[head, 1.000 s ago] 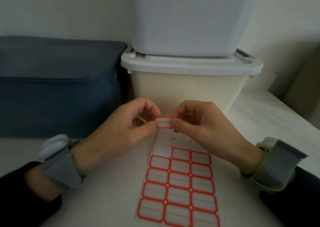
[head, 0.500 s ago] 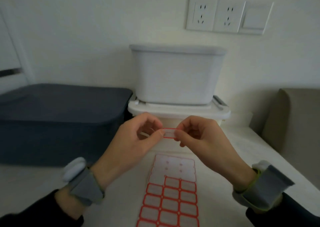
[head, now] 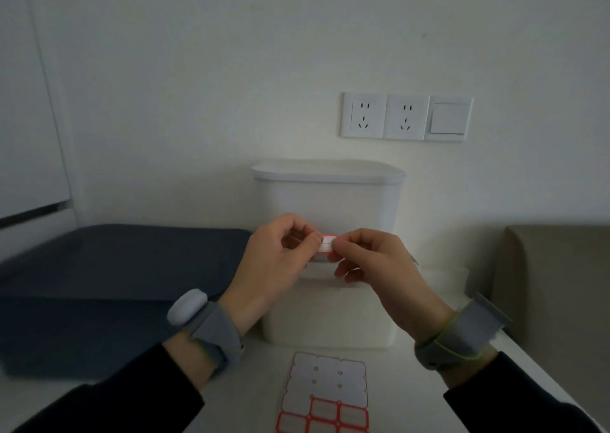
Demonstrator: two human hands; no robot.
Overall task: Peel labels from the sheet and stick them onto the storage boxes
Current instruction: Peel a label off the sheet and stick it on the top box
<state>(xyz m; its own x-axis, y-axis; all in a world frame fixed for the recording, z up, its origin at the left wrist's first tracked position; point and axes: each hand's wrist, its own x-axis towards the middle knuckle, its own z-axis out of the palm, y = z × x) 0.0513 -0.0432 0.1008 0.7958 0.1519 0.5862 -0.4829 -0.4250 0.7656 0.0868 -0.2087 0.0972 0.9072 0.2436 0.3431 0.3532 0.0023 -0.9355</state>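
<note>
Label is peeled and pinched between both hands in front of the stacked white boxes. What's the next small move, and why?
Probably move the label forward and press it flat onto the front wall of the upper white box. Left hand and right hand each pinch one end, holding it before that wall; whether it touches yet is unclear.

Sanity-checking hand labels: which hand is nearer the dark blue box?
Left. The left hand is by the right edge of the dark blue box; the right hand is further right, in front of the stacked white boxes. Both pinch the label.
</note>
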